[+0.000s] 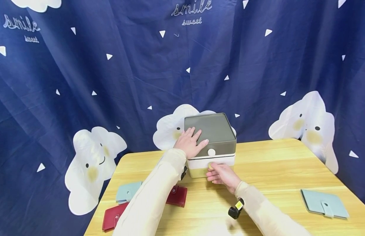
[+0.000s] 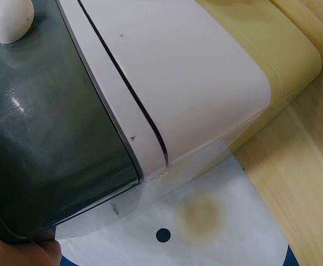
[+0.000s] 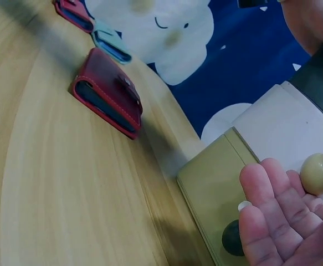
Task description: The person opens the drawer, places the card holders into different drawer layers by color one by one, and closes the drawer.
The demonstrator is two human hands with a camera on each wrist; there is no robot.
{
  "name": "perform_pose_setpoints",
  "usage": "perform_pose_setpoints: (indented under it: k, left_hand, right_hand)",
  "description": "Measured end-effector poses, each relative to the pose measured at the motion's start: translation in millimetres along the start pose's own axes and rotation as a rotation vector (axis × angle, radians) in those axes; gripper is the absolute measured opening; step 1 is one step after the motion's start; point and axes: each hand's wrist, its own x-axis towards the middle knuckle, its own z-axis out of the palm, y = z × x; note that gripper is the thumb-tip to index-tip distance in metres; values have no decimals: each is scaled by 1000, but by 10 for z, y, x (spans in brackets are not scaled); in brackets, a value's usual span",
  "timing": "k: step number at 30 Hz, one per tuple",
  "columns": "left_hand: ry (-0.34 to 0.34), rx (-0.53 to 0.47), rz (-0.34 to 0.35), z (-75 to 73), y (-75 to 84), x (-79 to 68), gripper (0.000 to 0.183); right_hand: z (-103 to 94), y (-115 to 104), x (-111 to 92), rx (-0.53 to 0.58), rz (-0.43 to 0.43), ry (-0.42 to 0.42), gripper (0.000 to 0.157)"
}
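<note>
A small box with stacked drawers stands towards the back of the table: dark green above, white in the middle, yellow below. My left hand rests with spread fingers on its top, at the left front edge. In the left wrist view, part of that hand shows at the green corner. My right hand is at the front, pinching the yellowish round knob of the white drawer between thumb and index finger. Its other fingers extend in front of the yellow drawer, partly hiding a dark knob.
Left of the box lie a dark red snap wallet, a light blue one and another red one, partly behind my left sleeve. A light blue wallet lies at the right. Behind the table hangs a blue curtain.
</note>
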Motion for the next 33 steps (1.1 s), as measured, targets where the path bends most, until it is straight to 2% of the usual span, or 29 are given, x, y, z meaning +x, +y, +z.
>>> perform_pose_setpoints:
  k: [15, 25, 33]
  left_hand:
    - [13, 7, 5, -5, -1, -16, 78]
    - [-10, 13, -13, -3, -2, -13, 79]
    - [10, 5, 4, -24, 9, -34, 79]
  right_hand:
    - [22, 38, -108, -18, -12, 1, 52]
    - [43, 33, -229, -27, -16, -2, 52]
    - [25, 49, -320, -33, -23, -19, 53]
